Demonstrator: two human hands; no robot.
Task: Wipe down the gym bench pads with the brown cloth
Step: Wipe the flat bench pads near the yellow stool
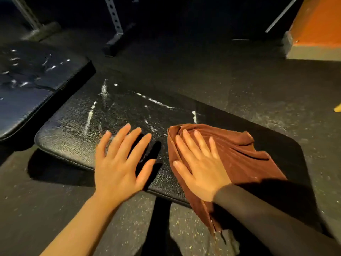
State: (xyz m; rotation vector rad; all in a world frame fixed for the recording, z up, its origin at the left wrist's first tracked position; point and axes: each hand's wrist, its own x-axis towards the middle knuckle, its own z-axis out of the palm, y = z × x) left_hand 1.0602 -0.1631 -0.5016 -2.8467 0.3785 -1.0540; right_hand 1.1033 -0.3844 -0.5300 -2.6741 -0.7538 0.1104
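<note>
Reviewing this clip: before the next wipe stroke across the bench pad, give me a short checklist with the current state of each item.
1. Brown cloth lies on the near pad: ok.
2. Right hand presses flat on the cloth, fingers straight: ok.
3. Left hand is clear of the cloth, open over the pad: ok, though whether it touches the pad cannot tell.
4. White streaks remain ahead of the cloth: not ok, pad not yet clean.
5. Far pad shows white marks: not ok, unwiped.
6. Cloth hangs over the pad's near edge: cannot tell if it will snag.
</note>
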